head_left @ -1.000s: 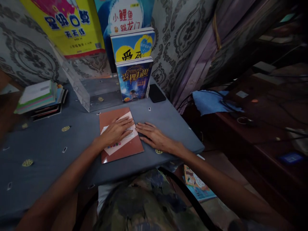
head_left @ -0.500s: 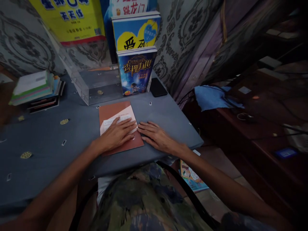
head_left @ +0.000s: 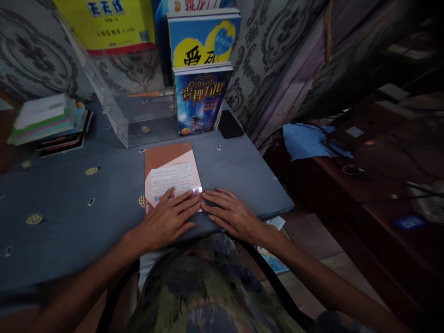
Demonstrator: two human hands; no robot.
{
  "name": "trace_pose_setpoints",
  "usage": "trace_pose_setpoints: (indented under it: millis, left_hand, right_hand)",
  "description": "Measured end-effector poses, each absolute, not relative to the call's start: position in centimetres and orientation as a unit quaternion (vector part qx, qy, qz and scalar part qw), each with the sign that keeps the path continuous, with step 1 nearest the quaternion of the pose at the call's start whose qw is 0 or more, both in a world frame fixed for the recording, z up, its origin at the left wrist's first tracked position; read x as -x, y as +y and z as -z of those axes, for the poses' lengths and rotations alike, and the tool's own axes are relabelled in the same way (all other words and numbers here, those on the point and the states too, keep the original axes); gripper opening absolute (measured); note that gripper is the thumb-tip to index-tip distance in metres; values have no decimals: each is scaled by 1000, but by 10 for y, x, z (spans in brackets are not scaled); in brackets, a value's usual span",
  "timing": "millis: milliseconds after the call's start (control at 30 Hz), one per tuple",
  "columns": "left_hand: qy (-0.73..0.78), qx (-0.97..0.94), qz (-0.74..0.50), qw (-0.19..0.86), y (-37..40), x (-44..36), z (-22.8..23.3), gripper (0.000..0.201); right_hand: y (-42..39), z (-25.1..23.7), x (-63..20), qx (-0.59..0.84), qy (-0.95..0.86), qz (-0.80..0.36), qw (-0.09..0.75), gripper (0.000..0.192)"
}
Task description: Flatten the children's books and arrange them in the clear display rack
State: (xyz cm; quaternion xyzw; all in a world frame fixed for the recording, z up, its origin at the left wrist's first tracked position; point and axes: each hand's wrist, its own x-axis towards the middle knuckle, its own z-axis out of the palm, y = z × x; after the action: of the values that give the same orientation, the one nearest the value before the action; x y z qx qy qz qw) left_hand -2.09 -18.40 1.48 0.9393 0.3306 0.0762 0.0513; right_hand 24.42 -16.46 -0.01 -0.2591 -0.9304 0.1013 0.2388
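Brown booklet under left hand

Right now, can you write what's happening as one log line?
left hand: over brown booklet, near end; right hand: at its right edge; clear rack: beyond booklet

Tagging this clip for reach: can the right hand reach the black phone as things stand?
Probably yes: only tablecloth shows between the right hand and the black phone, which lies beside the upright blue book.
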Motion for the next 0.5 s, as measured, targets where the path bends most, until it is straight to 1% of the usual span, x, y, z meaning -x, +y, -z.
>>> trace_pose_setpoints:
  millis: [267, 400, 500]
  left_hand:
    - [370, -922, -112, -4, -213, 28, -9, 45]
    - [396, -909, -125, -17, -224, 43, -7, 49]
    - [405, -903, -136, -37, -231, 59, -4, 52]
  right_hand:
    - [-166, 5, -244, 248, -929, -129, 241, 36]
    - [-166, 3, -244, 256, -928, -146, 229, 40]
    - [-166, 3, -244, 254, -929, -141, 230, 37]
